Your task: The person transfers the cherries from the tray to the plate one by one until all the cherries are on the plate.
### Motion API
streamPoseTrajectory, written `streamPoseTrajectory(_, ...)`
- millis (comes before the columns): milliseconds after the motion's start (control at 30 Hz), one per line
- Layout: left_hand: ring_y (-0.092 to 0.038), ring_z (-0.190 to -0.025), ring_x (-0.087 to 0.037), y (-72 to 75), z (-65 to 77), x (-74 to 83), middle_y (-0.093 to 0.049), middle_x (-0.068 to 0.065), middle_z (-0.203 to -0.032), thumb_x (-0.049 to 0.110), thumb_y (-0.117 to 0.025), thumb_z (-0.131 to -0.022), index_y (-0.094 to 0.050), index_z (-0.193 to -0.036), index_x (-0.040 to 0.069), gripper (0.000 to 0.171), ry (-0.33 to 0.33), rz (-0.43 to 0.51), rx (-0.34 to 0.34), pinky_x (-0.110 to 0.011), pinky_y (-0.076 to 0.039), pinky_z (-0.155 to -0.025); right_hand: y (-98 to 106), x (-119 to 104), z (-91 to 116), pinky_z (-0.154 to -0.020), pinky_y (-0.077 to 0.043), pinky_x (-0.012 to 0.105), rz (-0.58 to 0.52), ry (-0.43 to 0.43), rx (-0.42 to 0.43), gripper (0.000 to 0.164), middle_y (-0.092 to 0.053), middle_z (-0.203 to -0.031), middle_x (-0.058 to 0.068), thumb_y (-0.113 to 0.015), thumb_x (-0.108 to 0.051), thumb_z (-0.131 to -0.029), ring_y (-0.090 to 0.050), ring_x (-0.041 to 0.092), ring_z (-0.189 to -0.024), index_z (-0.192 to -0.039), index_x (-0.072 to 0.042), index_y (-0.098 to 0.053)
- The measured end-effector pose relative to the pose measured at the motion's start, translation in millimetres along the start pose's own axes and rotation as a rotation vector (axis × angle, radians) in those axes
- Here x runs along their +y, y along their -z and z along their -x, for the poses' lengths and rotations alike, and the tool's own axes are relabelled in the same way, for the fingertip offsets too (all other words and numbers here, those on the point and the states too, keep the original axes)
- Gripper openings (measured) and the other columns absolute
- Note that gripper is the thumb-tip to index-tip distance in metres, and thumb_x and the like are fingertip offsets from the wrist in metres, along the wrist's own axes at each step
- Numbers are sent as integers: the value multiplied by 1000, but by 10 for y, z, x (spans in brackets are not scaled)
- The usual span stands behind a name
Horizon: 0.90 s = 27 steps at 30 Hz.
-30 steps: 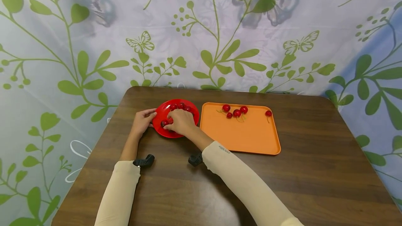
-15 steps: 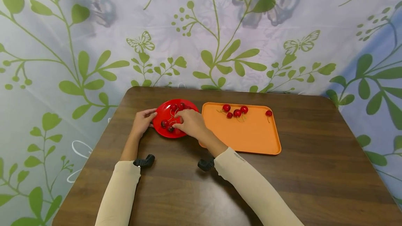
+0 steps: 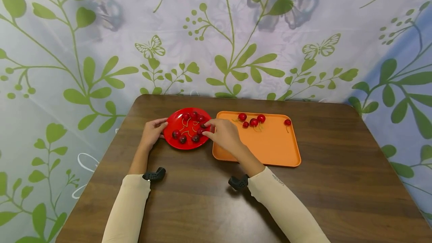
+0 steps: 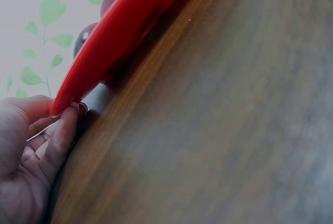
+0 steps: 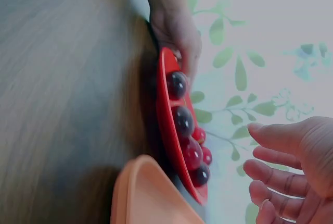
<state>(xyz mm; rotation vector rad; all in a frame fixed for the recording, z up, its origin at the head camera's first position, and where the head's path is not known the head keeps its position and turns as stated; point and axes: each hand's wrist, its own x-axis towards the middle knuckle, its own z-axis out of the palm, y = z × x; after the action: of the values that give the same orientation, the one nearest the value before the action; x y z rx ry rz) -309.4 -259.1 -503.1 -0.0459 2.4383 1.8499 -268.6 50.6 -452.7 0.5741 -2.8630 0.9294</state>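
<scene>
My left hand (image 3: 152,133) pinches the left rim of a red plate (image 3: 171,123) between thumb and fingers; the left wrist view shows the plate's edge (image 4: 104,47) in that grip. Several dark red cherries (image 3: 182,139) lie on the plate in a rough ring, their stems pointing inward. Over the plate's right edge is my right hand (image 3: 225,134), fingers loosely bent. In the right wrist view, the right hand (image 5: 291,166) has thumb and fingers apart with nothing between them, a little away from the cherries (image 5: 183,121).
An orange tray (image 3: 270,143) lies right of the plate, under my right hand and wrist. Several bright red cherries (image 3: 254,122) are grouped at its back, and a single small cherry (image 3: 287,122) sits at the back right corner. A patterned cloth (image 3: 189,48) hangs behind the wooden table (image 3: 330,168).
My right hand has drawn back to the right, from the plate's middle to its right edge, leaving more cherries in sight. The left hand has stayed on the rim.
</scene>
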Motion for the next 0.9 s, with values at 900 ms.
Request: streamPoseTrajectory(900,-64,-69,-9,15,-83,-158,-68,-19,-109,10,-62,-102,-61,-135,-6,37,-13,6,12,-29,-61,-57,718,792,328,-50,-42,31,-33,-130,162,25,-69,-80,0,-77,-29,-92,-55,18,-64,-110,-12,-78)
